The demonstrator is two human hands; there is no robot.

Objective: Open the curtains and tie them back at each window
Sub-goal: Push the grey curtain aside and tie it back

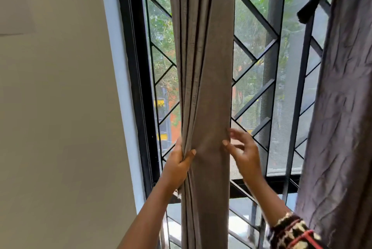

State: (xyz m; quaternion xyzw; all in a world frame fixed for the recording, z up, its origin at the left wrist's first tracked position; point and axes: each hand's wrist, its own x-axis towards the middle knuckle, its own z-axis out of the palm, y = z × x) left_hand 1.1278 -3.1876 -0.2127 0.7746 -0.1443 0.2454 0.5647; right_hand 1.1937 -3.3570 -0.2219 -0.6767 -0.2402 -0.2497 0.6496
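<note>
- Far to the left of the gathered curtain [203, 67], a cream wall [56, 108] carries a pale sheet of paper [16, 7] near the top; the dark mark along its upper edge is too blurred to read.
- Just left of the gathered curtain stands the black window frame [136, 87], with a grille [163, 71] of slanted bars behind it and green trees beyond.
- At the curtain's left edge, low down, the left hand [179, 166] grips the folds, its thumb laid across the front and its fingers tucked behind the cloth.
- Grey-brown and pulled into a narrow upright bundle, the gathered curtain hangs in front of the middle of the window.
- At the curtain's right edge, level with the other hand, the right hand [243, 152] is spread wide with loosely bent fingers, one fingertip touching the cloth; it holds nothing.
- Below and right of the curtain, a patterned sleeve [293, 232] covers the right forearm.
- Right of the curtain, a grey mesh screen [289, 108] covers the panes.
- Well to the right of it hangs a second curtain [342, 108], creased and grey, with a dark tie [314, 1] dangling beside its upper part.
</note>
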